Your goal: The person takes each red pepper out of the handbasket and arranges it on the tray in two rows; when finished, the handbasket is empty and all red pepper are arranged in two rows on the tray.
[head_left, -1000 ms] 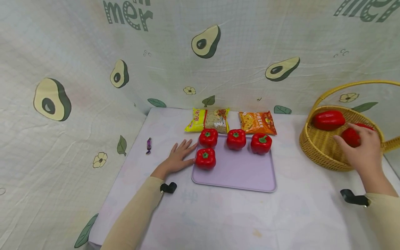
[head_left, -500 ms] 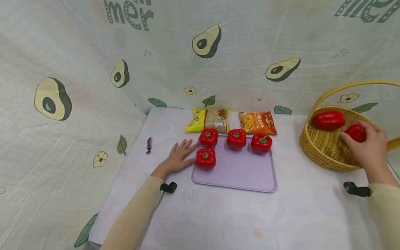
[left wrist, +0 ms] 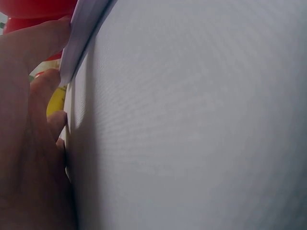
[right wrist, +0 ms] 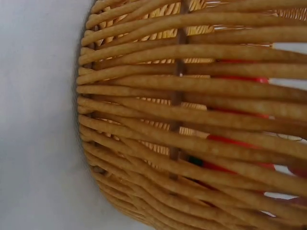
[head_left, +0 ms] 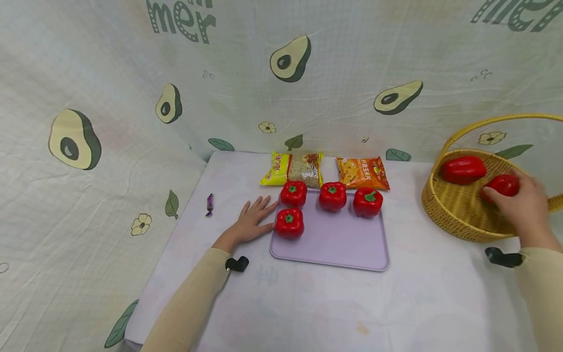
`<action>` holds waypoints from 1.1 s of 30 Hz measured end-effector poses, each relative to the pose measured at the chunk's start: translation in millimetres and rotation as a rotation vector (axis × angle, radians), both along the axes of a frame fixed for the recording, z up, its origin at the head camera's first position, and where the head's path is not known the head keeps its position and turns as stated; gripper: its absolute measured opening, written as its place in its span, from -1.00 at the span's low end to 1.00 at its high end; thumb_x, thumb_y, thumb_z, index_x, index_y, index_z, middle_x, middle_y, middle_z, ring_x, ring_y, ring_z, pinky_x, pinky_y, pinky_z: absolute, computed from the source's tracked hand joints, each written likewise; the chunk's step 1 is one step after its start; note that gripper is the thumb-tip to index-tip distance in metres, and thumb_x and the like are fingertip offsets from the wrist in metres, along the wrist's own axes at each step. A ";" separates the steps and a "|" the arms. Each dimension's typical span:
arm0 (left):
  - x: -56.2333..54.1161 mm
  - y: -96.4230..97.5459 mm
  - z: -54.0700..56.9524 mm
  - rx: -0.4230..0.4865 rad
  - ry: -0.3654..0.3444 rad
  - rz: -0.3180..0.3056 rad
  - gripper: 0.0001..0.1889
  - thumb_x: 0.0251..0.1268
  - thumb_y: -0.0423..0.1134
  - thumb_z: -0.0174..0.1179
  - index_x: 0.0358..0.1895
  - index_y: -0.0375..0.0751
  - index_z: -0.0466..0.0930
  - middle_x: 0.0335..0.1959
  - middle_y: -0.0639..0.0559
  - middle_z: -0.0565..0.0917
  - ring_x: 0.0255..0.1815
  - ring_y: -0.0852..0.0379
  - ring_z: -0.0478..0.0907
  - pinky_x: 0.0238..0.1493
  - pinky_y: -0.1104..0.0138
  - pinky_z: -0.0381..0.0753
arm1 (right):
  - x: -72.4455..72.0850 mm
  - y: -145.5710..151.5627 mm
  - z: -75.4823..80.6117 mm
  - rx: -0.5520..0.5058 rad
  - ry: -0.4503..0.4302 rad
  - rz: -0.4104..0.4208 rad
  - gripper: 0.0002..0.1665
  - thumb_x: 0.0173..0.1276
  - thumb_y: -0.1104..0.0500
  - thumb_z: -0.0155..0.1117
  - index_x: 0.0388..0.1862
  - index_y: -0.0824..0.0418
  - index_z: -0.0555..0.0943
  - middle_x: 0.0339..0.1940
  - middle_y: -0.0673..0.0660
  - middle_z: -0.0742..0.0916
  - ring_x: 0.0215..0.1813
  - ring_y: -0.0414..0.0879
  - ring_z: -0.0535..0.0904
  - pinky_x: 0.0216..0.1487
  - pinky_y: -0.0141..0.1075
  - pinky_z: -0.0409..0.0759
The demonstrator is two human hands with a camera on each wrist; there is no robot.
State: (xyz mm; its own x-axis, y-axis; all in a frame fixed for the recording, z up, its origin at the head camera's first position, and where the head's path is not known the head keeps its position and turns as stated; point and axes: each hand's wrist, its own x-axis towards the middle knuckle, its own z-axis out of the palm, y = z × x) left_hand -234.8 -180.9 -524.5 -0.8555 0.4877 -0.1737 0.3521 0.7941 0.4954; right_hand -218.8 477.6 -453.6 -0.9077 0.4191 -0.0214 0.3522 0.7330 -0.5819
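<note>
In the head view, my right hand (head_left: 530, 205) reaches over the near right rim of a yellow wicker basket (head_left: 448, 210) and grips a red bell pepper (head_left: 506, 185) inside it. Another red pepper (head_left: 463, 169) lies on its side at the basket's back. Woven basket wall (right wrist: 144, 96) fills much of the right wrist view, with red showing through its gaps. My left hand (head_left: 248, 226) lies with fingers spread at the left edge of a lilac tray (head_left: 338, 244). Its thumb is right beside a red bell pepper (head_left: 289, 223) on the tray.
More red bell peppers (head_left: 332, 196) line the tray's back edge. Behind them are a yellow snack bag (head_left: 292, 169) and an orange snack bag (head_left: 362, 172). A purple wrapped candy (head_left: 209, 205) lies at the left. The basket's tall handle (head_left: 497, 119) arches over it.
My right hand has shifted right and slightly toward the back inside the basket, and the pepper in it has moved rightward too. My left hand has stayed put.
</note>
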 end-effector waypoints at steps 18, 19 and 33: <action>-0.7 -0.5 0.5 0.001 0.002 -0.003 -0.19 0.44 0.24 0.09 0.65 0.32 -0.06 0.70 0.08 -0.12 0.69 -0.02 -0.39 0.57 -0.12 -0.51 | -6.1 -0.7 -5.5 0.039 -0.050 -0.003 0.00 0.51 -0.01 0.20 0.62 0.43 -0.09 0.54 0.64 -0.08 0.53 0.60 -0.13 0.34 0.47 0.15; -0.8 -0.6 0.3 0.003 0.004 -0.004 -0.19 0.44 0.24 0.09 0.65 0.31 -0.06 0.70 0.08 -0.11 0.69 -0.02 -0.39 0.57 -0.12 -0.51 | -6.7 -0.7 -5.3 0.032 -0.053 -0.006 0.00 0.52 -0.01 0.20 0.63 0.42 -0.09 0.53 0.64 -0.07 0.53 0.60 -0.12 0.34 0.47 0.15; -1.3 -0.4 -0.8 -0.003 0.002 0.001 -0.19 0.44 0.24 0.08 0.65 0.32 -0.06 0.70 0.09 -0.12 0.69 -0.01 -0.40 0.57 -0.11 -0.52 | -8.6 -2.7 -5.9 0.056 -0.022 -0.032 -0.12 0.53 0.11 0.18 0.60 0.43 0.01 0.53 0.63 0.02 0.53 0.57 -0.04 0.42 0.40 0.11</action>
